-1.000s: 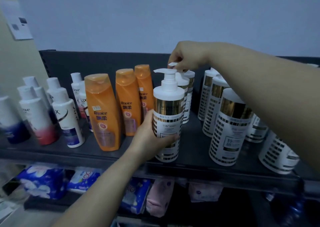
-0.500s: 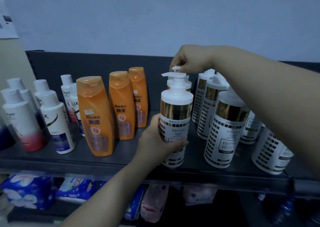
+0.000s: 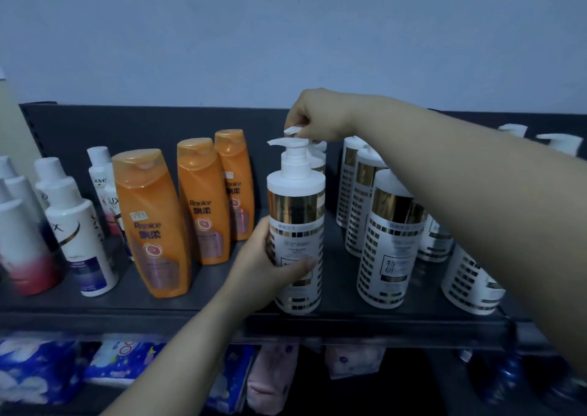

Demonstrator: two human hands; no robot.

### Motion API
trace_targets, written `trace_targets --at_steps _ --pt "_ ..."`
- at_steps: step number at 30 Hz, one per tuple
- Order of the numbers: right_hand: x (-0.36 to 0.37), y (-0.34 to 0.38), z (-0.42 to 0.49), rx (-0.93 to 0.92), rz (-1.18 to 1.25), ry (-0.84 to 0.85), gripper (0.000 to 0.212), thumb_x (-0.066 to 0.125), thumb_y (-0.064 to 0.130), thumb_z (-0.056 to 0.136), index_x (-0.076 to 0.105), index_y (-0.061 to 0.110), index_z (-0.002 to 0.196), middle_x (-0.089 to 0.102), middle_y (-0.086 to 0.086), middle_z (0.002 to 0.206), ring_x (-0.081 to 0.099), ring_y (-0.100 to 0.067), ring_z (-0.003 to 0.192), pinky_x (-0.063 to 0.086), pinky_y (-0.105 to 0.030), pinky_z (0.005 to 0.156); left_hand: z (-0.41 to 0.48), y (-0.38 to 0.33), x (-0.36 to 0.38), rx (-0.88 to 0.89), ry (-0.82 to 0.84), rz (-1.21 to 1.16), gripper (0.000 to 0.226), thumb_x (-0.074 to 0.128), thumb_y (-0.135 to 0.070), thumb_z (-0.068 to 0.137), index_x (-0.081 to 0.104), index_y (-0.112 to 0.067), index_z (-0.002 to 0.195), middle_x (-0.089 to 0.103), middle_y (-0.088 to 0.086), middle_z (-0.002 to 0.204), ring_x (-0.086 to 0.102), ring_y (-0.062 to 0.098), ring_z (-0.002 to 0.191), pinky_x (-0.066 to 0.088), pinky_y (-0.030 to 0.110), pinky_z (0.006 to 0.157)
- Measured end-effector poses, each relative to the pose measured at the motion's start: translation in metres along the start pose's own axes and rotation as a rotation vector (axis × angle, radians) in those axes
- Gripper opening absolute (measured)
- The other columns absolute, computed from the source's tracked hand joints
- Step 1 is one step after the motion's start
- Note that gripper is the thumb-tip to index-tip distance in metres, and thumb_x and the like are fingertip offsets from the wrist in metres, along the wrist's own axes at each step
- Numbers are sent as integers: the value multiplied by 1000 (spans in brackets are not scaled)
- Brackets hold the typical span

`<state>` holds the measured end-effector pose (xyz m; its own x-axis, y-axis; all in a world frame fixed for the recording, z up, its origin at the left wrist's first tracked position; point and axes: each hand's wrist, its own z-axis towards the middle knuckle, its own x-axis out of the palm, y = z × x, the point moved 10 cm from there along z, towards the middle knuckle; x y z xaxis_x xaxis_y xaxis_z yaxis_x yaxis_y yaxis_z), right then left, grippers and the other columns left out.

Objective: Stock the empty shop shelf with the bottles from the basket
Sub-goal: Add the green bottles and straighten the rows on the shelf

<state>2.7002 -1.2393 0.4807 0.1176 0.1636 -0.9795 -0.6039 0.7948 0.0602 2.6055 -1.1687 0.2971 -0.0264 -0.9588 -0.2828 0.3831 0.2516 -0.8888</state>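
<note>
The left grip (image 3: 266, 266) is wrapped round the body of a pump bottle (image 3: 297, 225) upright at the shelf's (image 3: 127, 314) front edge, and the right grip (image 3: 317, 113) pinches the pump (image 3: 293, 130) behind it; the bottle is probably heavy, stiff and slick, so hold its body, not its neck.

Only one view here, a wide-angle head cam. It looks forward and slightly down at the dark grey metal shop shelf (image 3: 127, 315), nearly front-on and close up, within the person's reach. The pale blue-grey wall (image 3: 286, 34) fills the top third; blue and pink soft packs (image 3: 38, 371) peek in along the bottom.
</note>
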Motion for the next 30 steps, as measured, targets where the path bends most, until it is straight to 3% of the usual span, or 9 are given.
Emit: trace_targets --at_steps 6,9,12,14,16,21,23,27,30 --pt "-2 -1 -3 10 26 -25 11 59 21 92 70 19 91 58 11 73 52 -9 68 47 -29 69 -3 0 -3 -5 -5 0 56 81 -44 60 52 -49 107 70 -17 106 68 1 96 55 20 73" --pt "-2 -2 -5 14 27 -35 11 59 21 92 69 20 88 54 14 70 48 -4 65 42 -24 66 -4 2 -5 -6 -20 -8 57 84 -32 67 51 -48 110 70 -18 107 67 0 96 54 14 70" --pt "-1 0 -7 24 29 -47 13 57 19 93 70 20 89 54 13 71 48 -6 65 38 -20 58 -6 4 -7 -6 -33 -10 60 84 -28 70 50 -47 115 69 -18 109 66 0 99 55 19 73" --pt "1 2 -7 39 31 -41 15 55 19 93 69 21 100 61 8 86 54 -10 74 41 -20 61 -7 7 -7 -14 -32 -17 63 84 -28 69 49 -45 118 69 -17 111 66 1 100 55 21 77" --pt "6 3 -7 54 54 -13 16 54 17 91 65 27 98 63 3 96 57 -15 79 44 -23 64 -9 12 -6 -29 -14 -14 66 85 -28 67 48 -44 120 68 -18 112 66 0 101 56 20 76" --pt "9 0 -15 85 105 27 30 54 6 83 53 35 76 50 15 77 48 -5 68 36 -22 57 -14 24 -2 -60 36 43 67 84 -42 59 49 -46 116 69 -18 109 67 2 97 60 31 76" --pt "9 0 -16 90 97 22 28 55 5 83 56 33 82 50 16 80 49 -5 70 37 -22 58 -14 25 -1 -56 37 41 62 84 -42 60 50 -48 112 69 -17 107 68 3 94 61 35 74" --pt "8 2 -14 91 70 17 31 55 6 88 63 26 110 58 6 101 56 -16 88 41 -24 67 -12 26 1 -51 43 50 63 83 -44 62 49 -49 114 68 -17 112 66 2 102 57 38 86" --pt "9 1 -15 87 74 17 33 52 6 89 63 25 114 59 3 106 56 -17 90 42 -26 70 -11 26 3 -44 55 42 62 83 -43 64 48 -48 115 68 -17 113 65 1 103 56 39 89"
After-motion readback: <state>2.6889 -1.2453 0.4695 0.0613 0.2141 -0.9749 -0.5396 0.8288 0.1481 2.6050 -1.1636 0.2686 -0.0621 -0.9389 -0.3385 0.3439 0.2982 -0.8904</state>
